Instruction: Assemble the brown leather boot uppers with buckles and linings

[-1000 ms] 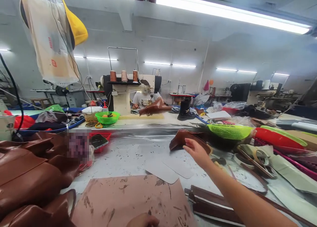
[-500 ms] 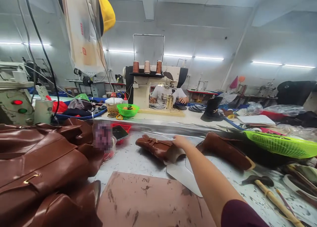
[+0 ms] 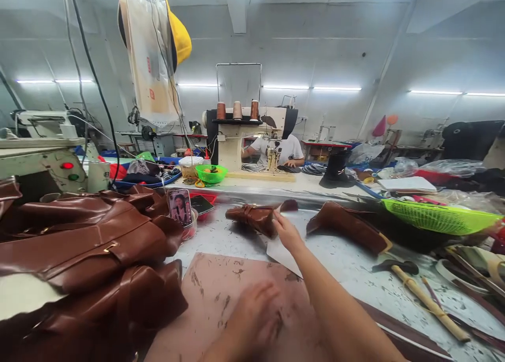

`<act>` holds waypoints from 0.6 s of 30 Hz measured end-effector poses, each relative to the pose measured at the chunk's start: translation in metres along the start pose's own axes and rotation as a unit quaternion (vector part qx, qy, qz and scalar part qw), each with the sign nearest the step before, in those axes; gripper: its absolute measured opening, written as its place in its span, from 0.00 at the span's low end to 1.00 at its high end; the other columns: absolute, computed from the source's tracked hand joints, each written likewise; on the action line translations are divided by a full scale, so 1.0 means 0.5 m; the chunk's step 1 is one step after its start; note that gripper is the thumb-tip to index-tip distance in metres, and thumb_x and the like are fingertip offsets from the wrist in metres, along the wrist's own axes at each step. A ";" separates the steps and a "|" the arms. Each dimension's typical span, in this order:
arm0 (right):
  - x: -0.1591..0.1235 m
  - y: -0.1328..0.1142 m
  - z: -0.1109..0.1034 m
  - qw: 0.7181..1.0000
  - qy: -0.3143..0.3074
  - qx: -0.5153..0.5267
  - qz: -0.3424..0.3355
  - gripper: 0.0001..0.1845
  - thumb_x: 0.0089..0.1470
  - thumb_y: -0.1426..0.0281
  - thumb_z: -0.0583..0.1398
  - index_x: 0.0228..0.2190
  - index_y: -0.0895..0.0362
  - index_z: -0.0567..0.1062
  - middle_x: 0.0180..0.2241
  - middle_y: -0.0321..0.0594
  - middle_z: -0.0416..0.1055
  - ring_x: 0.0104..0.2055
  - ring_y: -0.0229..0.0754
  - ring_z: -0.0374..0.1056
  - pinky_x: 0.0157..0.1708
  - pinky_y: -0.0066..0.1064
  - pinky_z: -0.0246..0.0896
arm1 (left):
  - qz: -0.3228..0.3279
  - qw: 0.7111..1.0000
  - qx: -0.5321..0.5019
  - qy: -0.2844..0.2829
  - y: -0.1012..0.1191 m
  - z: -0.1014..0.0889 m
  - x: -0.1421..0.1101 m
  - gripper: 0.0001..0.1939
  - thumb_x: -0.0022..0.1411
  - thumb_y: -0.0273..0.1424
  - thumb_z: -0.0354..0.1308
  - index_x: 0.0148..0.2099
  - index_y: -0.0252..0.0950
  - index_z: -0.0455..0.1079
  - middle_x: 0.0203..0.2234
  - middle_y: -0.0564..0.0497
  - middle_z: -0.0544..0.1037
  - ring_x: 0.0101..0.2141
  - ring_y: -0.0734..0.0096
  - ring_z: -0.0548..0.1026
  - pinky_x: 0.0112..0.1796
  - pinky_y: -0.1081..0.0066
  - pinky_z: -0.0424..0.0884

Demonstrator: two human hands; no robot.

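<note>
My right hand [image 3: 287,231] reaches forward over the metal table, its fingers closed on the near edge of a brown leather boot upper [image 3: 250,217] with a strap across it. The upper lies on its side, toe end to the left, and part of it is behind my fingers. Under that wrist is a pale flat sheet [image 3: 281,254]. Closer to me, my left hand [image 3: 254,307] is over a stained pinkish-brown board [image 3: 209,283]; motion blurs it, but its fingers look stretched out and nothing shows in them.
Brown leather boot uppers [image 3: 130,235] are heaped at the left. Another upper [image 3: 347,225] lies right of my hand, near a wooden-handled hammer [image 3: 430,301] and a green basket [image 3: 442,217]. A phone [image 3: 180,207] stands by the heap. Across the table, a person sits behind a sewing machine [image 3: 229,146].
My left hand has come into view over the board. The boot upper by my right hand has turned, its open end now pointing away from me. The view has shifted slightly left.
</note>
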State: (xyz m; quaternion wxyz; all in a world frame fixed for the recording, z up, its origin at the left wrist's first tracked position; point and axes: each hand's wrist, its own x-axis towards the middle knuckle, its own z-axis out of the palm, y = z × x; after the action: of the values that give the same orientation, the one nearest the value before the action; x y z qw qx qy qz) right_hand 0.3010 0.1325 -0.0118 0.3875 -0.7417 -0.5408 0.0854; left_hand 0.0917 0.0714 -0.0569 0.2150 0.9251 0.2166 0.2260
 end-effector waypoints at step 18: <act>-0.357 -0.175 -0.244 0.925 0.127 0.306 -0.188 0.21 0.42 0.76 0.54 0.38 0.52 0.78 0.41 0.39 0.71 0.39 0.42 0.68 0.33 0.29 0.65 | 0.162 0.884 0.416 0.142 0.206 -0.176 -0.161 0.08 0.55 0.35 0.55 0.36 0.40 0.73 0.32 0.51 0.79 0.46 0.62 0.70 0.59 0.58 0.36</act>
State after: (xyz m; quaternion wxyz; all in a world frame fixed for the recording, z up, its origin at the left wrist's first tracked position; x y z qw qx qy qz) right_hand 0.2318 -0.0712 0.0780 0.6699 -0.4764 -0.5641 0.0779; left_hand 0.0132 -0.0263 0.0389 -0.2620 0.9096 0.1665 0.2761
